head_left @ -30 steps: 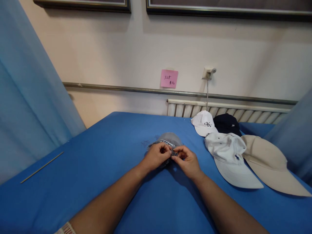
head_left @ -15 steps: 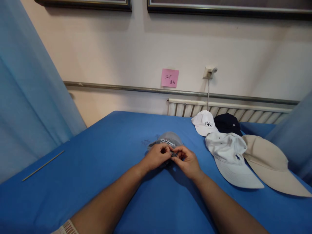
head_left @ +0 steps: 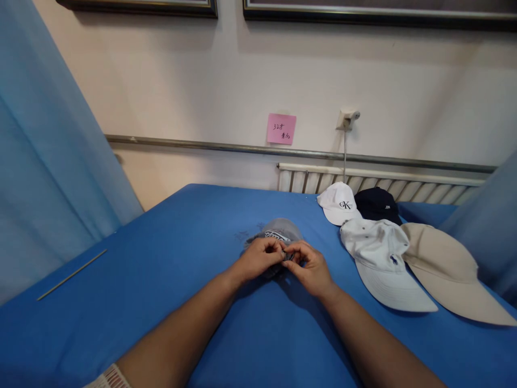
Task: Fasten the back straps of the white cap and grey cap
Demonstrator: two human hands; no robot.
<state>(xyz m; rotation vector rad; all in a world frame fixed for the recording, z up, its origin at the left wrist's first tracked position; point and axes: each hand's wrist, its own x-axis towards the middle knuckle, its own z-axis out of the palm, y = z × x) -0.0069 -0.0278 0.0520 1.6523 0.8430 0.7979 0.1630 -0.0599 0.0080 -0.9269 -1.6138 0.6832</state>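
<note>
A grey baseball cap [head_left: 283, 226] with white lettering lies on the blue-covered table [head_left: 161, 318], partly hidden behind my hands. My left hand [head_left: 260, 256] pinches the near edge of the cap between thumb and fingers. Close beside it, my right hand [head_left: 308, 264] pinches the same edge, its fingertips almost meeting the left ones. A small dark part of the cap, perhaps its strap, shows between the fingertips; its detail is too small to make out.
On the right lie a white cap [head_left: 337, 202], a navy cap [head_left: 375, 203], a pale grey cap [head_left: 382, 248] and a beige cap [head_left: 444, 258]. A thin stick [head_left: 72, 275] rests at the left. Behind are a radiator [head_left: 315, 180] and a metal rail [head_left: 226, 147].
Both hands stay at the cap's near edge; only the fingertips have shifted slightly. The cap and the other things have not visibly moved.
</note>
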